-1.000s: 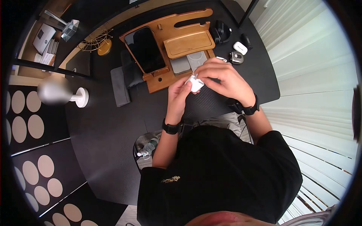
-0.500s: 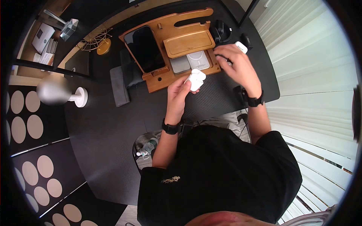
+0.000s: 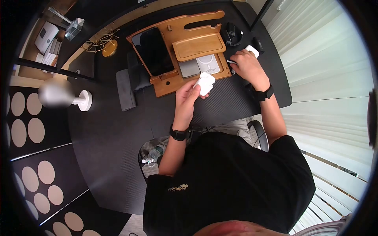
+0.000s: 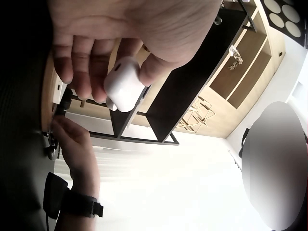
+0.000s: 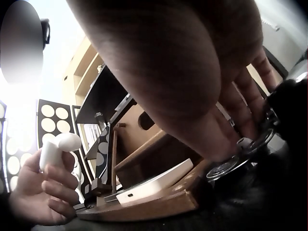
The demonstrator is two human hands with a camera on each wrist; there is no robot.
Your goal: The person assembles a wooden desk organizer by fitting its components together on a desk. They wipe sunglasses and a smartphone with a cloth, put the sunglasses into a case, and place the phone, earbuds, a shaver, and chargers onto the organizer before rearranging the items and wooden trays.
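Note:
My left hand [image 3: 186, 98] holds a white earbud case [image 3: 204, 85] in front of the wooden stand, its lid flipped up. In the left wrist view the rounded back of the case [image 4: 124, 87] shows between thumb and fingers. Off to the right, my right hand [image 3: 249, 67] is down at the desk, thumb and fingertips together around a small white earbud [image 5: 244, 143]. Its pale stem pokes out left of the fingertips in the head view. Under those fingers lies a shiny metal-rimmed object [image 5: 222, 168], mostly covered by the hand in the head view.
A wooden desk stand [image 3: 162, 89] carries a dark phone [image 3: 152, 51] and a white pad with a ring [image 3: 208, 63]. Beyond the right hand are another white case [image 3: 252, 50], a black object [image 3: 258, 44] and a coiled black item [image 3: 233, 34]. A grey cloth [image 3: 125, 90] lies left.
My right hand has left the open case and moved right to the small things on the desk, where its fingers have closed together. The left hand keeps the case in nearly the same place.

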